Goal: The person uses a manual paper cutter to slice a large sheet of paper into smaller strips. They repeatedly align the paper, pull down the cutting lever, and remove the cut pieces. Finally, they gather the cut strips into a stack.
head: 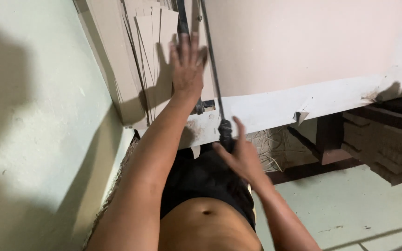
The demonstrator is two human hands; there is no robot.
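Wall (33, 116): pale green, plain, far left.

Card sheets (150, 51): stack of grey-beige board, cut into strips and panels, lying on the worktop (331, 100) against the wall. Thin, stiff and light by the look; edges fan loosely, so the stack likely slides and sheds sheets unless pressed flat. Best taken by the long edges, or held down with a flat palm.

Left hand (188, 65): fingers spread, palm flat on the sheets, gripping nothing.

Cutter lever (212, 69): long dark metal bar running from the top of the frame down across the worktop to a black handle (225, 132). Rigid, probably heavy; the handle is the place to hold.

Right hand (243, 158): just below the handle, fingers loosely spread, touching or nearly touching it; no closed grip visible.

Worktop: pale, scuffed, front edge torn and peeling.

Under the worktop: tangled offcuts (275, 151), stacked brown board (387, 148), tiled floor (350, 209).
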